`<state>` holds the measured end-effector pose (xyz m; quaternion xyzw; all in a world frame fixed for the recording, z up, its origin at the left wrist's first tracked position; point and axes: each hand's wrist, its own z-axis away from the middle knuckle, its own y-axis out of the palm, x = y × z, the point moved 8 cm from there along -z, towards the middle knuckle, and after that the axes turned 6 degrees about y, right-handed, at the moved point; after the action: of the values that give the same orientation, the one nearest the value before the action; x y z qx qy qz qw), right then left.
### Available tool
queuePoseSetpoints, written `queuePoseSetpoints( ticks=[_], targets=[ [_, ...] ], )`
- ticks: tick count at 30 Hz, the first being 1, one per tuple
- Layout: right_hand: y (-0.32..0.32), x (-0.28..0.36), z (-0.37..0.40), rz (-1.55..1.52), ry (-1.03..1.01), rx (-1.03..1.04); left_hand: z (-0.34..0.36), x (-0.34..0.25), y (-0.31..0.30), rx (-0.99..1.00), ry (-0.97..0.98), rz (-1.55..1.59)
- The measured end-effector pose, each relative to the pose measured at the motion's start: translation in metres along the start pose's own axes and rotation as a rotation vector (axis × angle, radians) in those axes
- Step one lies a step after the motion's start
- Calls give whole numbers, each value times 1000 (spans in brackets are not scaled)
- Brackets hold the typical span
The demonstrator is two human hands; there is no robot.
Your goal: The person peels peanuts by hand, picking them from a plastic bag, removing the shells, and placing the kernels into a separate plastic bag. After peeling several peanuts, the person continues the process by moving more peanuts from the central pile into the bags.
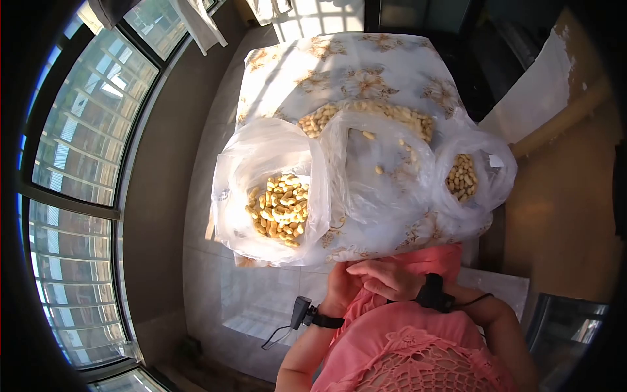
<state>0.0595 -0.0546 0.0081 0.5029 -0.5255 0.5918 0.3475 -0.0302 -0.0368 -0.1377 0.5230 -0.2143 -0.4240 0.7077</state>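
My left hand [341, 285] is at the table's front edge, just above my lap, its fingers mostly hidden. My right hand [386, 278] reaches across to it with stretched fingers, the tips meeting or overlapping the left hand. I make out nothing held in either. Nearest them on the table is an opened clear plastic bag [385, 196] with a few peanuts in it. To its left a larger bag [235, 196] stands open around a heap of unshelled peanuts [281, 209]. At the right, a smaller bag [486, 189] holds more peanuts [462, 178].
A floral cloth [353, 55] covers the table. Behind the middle bag lies a long pile of peanuts [405, 117]. A barred window [78, 124] is on the left, with grey tiled floor [261, 294] beside the table. A brown panel [555, 215] stands at the right.
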Motion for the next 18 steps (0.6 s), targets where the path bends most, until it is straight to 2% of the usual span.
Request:
queuePoseSetpoints(
  ticks=[2, 4, 5, 6, 8, 11, 18],
  targets=[
    [-3, 5, 3, 36, -40, -1, -3, 2, -10, -62, 22, -71],
    [-19, 11, 4, -39, -34, -76, 0, 8, 11, 156, -86, 96],
    [-34, 17, 7, -11, -47, -180, -2, 9, 17, 193, -73, 229],
    [-43, 20, 7, -9, -47, -184, -4, 8, 36, 195, -77, 228],
    [-76, 17, 17, 47, -1, -373, -2, 3, 32, -286, -62, -296],
    [-105, 1, 36, -22, 96, -492, -2, 8, 19, -293, -118, -295],
    [-126, -4, 60, -24, 102, -601, 30, 12, 5, -274, -243, -363]
  ],
)
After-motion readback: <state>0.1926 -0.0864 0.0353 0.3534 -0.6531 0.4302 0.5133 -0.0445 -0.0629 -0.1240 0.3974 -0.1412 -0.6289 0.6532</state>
